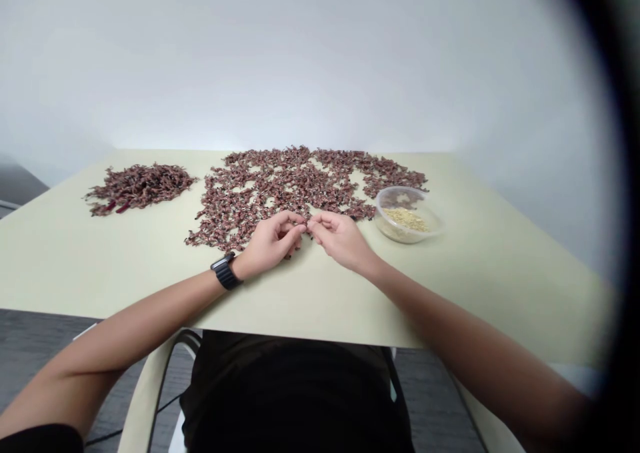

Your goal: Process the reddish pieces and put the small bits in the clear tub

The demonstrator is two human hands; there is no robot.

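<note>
My left hand (273,241), with a dark watch at its wrist, is closed in a pinch at the near edge of a wide spread of small, shrivelled, reddish-brown dried pieces (280,183). Directly opposite, my right hand (340,238) pinches too, its fingertips almost meeting those of the left. Between the fingertips shows a bit of a small dark reddish dried piece (307,226), mostly hidden by the fingers. To the right of my right hand stands a clear round plastic bowl (405,238) holding pale yellow, seed-like bits (407,220).
A denser heap of the dried pieces (145,185) lies at the left, with a couple of darker red ones at its front. Everything rests on a pale yellow-green table (310,306). A white wall (280,60) rises behind it. A chair armrest (150,386) is below the near edge.
</note>
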